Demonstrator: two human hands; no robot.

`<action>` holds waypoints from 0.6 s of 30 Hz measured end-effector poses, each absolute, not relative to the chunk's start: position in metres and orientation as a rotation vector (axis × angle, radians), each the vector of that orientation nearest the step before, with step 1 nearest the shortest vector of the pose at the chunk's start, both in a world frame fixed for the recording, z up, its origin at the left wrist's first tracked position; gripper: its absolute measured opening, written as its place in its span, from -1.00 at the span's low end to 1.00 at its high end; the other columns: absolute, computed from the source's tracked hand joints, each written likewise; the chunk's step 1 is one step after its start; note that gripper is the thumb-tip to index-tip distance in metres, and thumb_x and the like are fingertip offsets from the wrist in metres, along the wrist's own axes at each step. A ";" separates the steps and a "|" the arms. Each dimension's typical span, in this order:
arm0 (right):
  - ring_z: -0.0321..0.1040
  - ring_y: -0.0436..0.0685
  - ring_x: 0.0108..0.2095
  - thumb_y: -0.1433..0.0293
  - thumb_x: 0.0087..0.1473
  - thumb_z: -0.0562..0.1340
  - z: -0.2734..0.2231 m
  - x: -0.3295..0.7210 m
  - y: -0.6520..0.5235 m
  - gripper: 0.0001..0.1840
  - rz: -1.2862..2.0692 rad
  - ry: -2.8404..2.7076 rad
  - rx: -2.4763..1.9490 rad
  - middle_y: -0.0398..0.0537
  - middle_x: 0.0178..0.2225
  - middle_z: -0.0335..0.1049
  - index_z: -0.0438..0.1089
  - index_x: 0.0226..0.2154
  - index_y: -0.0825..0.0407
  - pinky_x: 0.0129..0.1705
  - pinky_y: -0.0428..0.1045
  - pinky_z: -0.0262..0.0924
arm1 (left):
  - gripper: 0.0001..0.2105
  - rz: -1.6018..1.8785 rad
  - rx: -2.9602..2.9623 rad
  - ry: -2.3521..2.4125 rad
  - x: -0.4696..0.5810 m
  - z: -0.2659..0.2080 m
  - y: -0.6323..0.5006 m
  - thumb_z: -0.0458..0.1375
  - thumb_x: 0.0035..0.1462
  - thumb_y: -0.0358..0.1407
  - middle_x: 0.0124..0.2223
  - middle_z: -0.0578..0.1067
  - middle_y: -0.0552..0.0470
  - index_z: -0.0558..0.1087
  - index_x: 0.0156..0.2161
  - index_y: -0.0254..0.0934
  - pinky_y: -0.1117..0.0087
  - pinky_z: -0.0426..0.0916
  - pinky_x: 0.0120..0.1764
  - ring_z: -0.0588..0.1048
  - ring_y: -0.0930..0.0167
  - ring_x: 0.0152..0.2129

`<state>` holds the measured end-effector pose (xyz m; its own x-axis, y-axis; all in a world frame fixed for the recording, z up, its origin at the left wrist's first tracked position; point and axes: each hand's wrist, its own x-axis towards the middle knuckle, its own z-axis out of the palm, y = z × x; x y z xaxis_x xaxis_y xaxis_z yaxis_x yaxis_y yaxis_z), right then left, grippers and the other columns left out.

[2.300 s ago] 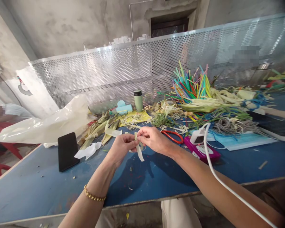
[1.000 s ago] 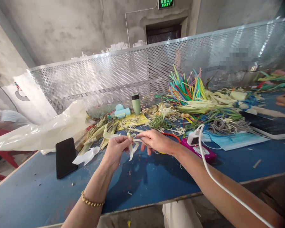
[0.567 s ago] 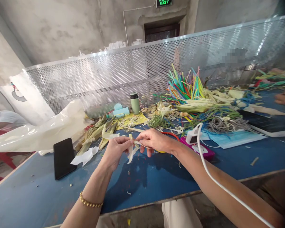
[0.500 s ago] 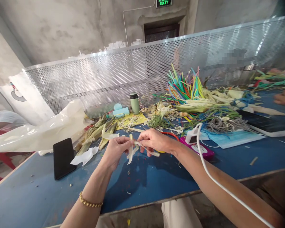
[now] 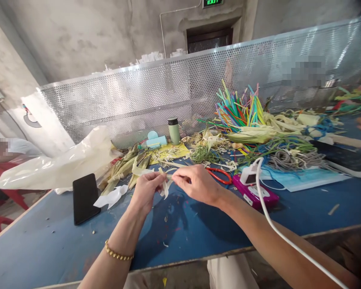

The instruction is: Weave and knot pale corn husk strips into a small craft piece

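The strip looks pale, flat and curling; left hand and right hand pinch it, their fingers hiding part.

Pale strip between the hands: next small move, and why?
Probably a gentle pull by the right hand, away from the left hand, to draw the pale strip snug. The left hand pinches it between thumb and finger, one length spans the small gap to the right hand, and another hangs loose below.
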<state>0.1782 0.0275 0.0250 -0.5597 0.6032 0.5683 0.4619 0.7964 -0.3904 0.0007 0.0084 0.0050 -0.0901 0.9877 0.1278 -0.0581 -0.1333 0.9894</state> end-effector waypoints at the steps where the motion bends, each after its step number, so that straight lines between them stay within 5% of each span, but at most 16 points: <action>1: 0.37 0.06 -0.38 0.36 0.18 0.09 0.023 0.176 0.027 -0.74 0.213 -2.280 -0.800 -0.02 -0.40 0.49 0.47 -0.38 0.05 -0.29 -0.07 0.12 | -0.76 1.413 1.196 1.148 0.001 0.005 0.009 0.29 -0.11 -0.22 -0.64 0.32 0.10 0.44 -0.58 -0.37 0.49 0.08 -0.59 0.21 0.58 -0.70; 4: 0.39 0.13 -0.22 0.40 0.19 0.08 0.013 0.170 0.032 -0.76 0.178 -2.273 -0.884 0.04 -0.25 0.49 0.45 -0.24 0.05 -0.21 -0.04 0.14 | -0.76 1.408 1.149 1.094 0.002 0.005 0.008 0.30 -0.12 -0.21 -0.64 0.33 0.11 0.43 -0.57 -0.37 0.49 0.10 -0.60 0.22 0.58 -0.70; 9: 0.41 0.08 -0.33 0.44 0.16 0.10 0.004 0.164 0.038 -0.77 0.474 -2.176 -0.994 -0.03 -0.32 0.49 0.31 -0.11 0.04 -0.33 -0.07 0.17 | -0.75 1.389 1.126 1.039 0.004 0.007 0.006 0.31 -0.12 -0.21 -0.62 0.33 0.10 0.43 -0.56 -0.37 0.49 0.13 -0.59 0.23 0.58 -0.70; 18: 0.35 0.05 -0.28 0.38 0.23 0.04 0.007 0.164 0.022 -0.76 0.060 -2.182 -0.864 -0.01 -0.28 0.39 0.41 -0.31 0.03 -0.22 -0.08 0.15 | -0.75 1.539 1.090 1.143 0.000 0.005 0.010 0.32 -0.16 -0.20 -0.65 0.31 0.13 0.43 -0.57 -0.37 0.49 0.09 -0.60 0.23 0.58 -0.71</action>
